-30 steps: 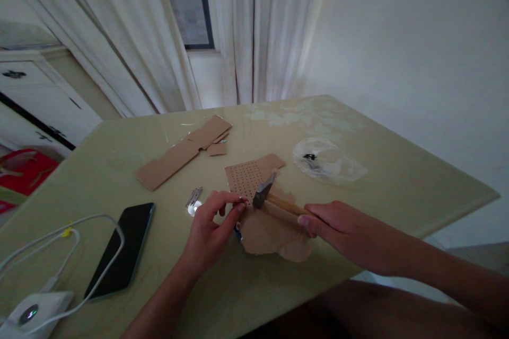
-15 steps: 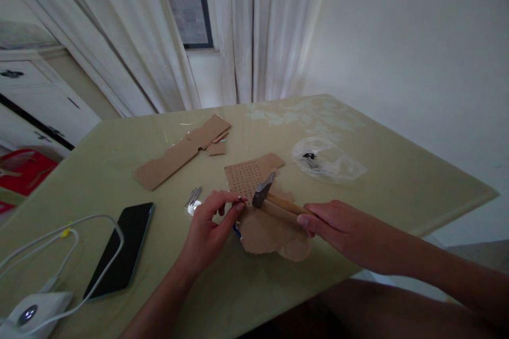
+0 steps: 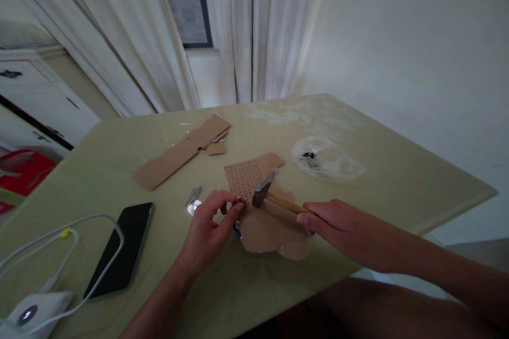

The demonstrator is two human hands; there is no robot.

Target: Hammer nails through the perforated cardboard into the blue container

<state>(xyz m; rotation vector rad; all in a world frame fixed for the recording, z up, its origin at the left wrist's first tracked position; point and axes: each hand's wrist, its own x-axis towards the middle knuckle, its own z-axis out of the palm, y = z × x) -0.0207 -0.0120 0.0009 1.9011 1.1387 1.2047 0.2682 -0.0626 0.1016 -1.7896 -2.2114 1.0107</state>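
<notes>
My right hand (image 3: 330, 225) is closed around the wooden handle of a hammer (image 3: 284, 203). The hammer's metal head rests low over a piece of brown cardboard (image 3: 270, 230), close to the fingertips of my left hand (image 3: 217, 222). Thumb and forefinger of that hand pinch a small metal rod (image 3: 239, 199) at the cardboard's left side; the fingers hide most of it. Rows of small holes mark the far part of the cardboard, whose near edge is torn. A bit of something blue shows under its left edge.
Several thin metal rods (image 3: 193, 196) lie left of my left hand beside a small white round piece (image 3: 193, 207). Cardboard strips (image 3: 183, 153) lie farther back. A clear plastic bag (image 3: 330, 161) is at right; a phone (image 3: 121, 249) and a cabled white device (image 3: 37, 315) are at left.
</notes>
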